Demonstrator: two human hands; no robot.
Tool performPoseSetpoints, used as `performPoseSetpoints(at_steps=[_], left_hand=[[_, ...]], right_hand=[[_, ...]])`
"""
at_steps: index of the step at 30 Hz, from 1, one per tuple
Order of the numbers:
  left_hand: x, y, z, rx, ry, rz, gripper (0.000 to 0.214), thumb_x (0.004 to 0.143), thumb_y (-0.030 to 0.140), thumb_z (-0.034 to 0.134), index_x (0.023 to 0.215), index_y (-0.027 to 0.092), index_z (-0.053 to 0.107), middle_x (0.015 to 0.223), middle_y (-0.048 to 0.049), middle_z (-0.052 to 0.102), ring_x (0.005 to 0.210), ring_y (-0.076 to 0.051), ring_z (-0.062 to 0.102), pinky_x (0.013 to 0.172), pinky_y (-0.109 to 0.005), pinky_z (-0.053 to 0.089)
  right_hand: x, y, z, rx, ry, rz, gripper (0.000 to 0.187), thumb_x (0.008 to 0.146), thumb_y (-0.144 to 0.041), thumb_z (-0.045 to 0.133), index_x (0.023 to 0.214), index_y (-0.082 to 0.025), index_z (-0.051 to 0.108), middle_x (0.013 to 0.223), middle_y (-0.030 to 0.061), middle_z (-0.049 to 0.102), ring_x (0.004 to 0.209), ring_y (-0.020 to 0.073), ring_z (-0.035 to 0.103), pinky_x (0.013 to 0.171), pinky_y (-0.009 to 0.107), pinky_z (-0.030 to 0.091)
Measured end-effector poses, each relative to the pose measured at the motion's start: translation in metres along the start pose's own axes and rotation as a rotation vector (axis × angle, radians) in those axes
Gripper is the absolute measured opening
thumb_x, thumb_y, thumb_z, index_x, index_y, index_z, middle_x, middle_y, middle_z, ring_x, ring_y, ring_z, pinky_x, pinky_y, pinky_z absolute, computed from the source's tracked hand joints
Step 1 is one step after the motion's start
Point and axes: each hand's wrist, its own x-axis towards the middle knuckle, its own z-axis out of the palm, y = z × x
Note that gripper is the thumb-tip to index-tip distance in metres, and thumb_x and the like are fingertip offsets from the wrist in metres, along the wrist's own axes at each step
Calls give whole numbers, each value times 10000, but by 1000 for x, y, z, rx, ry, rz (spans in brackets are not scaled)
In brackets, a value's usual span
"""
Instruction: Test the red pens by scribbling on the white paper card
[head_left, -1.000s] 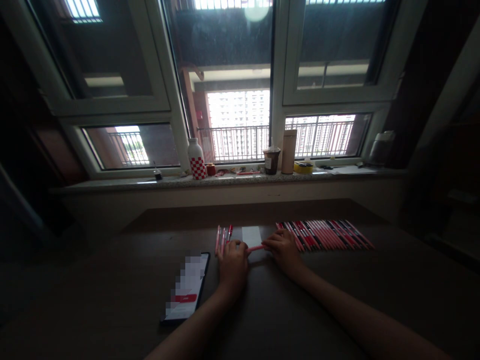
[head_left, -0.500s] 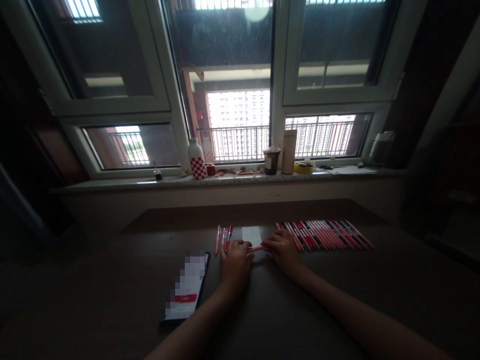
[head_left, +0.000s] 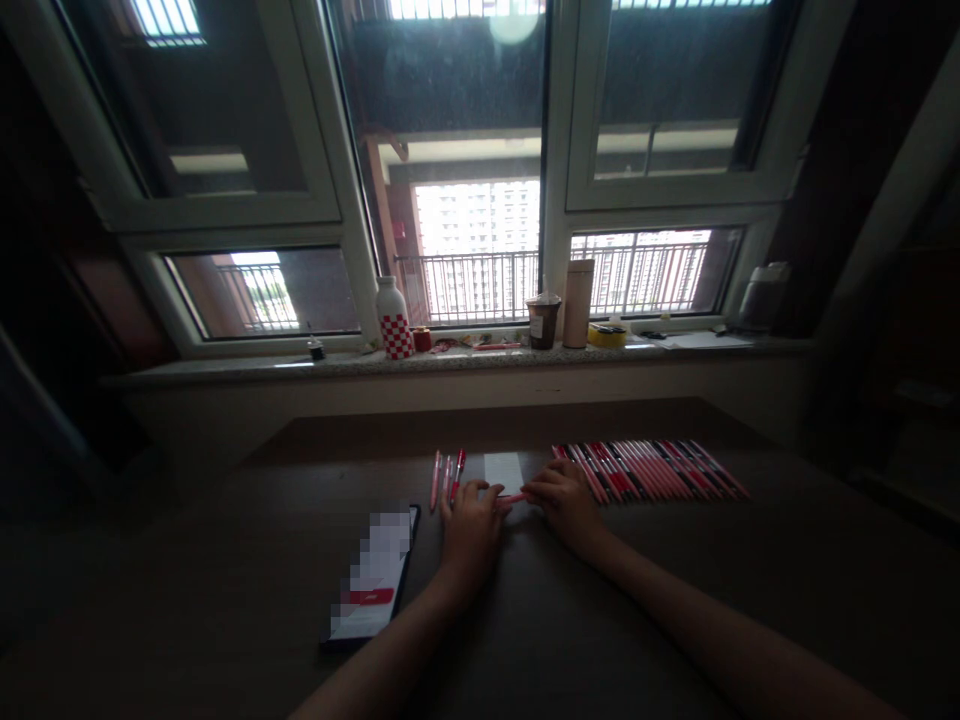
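Observation:
Between my hands a pink pen (head_left: 511, 498) lies crosswise, just in front of a small white paper (head_left: 502, 472) on the table. My left hand (head_left: 472, 525) pinches the pen's left end. At its right end, the fingertips of my right hand (head_left: 564, 500) are closed on it. Left of the paper, near my left fingers, are three pens, among them a red pen (head_left: 458, 468) and a pink one (head_left: 436, 480). A long row of pink, red and black pens (head_left: 652, 470) lies side by side beyond my right hand, which hides part of its left end.
A phone (head_left: 375, 570) with a lit, partly blurred screen rests left of my left forearm on the dark table (head_left: 225, 600). On the windowsill (head_left: 337, 368) stand a checkered bottle (head_left: 395, 320), a drink cup (head_left: 544, 322), a tan flask (head_left: 577, 305) and a yellow tape roll (head_left: 606, 335).
Both hands stay almost in place, still holding the pink pen. Only a very slight shift of the fingers shows.

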Motion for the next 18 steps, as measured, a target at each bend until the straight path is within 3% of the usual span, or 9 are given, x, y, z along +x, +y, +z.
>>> performPoseSetpoints(at_steps=[5, 14, 18], left_hand=[[0, 1, 0, -5, 8, 4, 176, 868, 286, 512, 1000, 261, 625, 1129, -43, 597, 1114, -222, 510, 1063, -494, 247], [0, 0, -1, 17, -10, -1, 282, 929, 345, 389, 960, 247, 651, 1165, -54, 592, 1136, -226, 504, 1051, -514, 248], [1, -1, 1, -9, 3, -1, 239, 895, 339, 470, 1065, 274, 625, 1165, -51, 589, 1137, -227, 501, 1053, -506, 249]], right_hand=[[0, -2, -1, -11, 2, 0, 137, 816, -224, 669, 920, -279, 738, 864, 19, 709, 976, 239, 493, 897, 393, 334], [0, -2, -2, -16, -8, -1, 135, 822, -233, 663, 925, -278, 738, 875, 24, 711, 979, 238, 499, 891, 389, 341], [0, -2, -2, -12, -4, -4, 136, 831, -236, 652, 927, -273, 740, 875, 34, 707, 981, 240, 499, 895, 397, 343]])
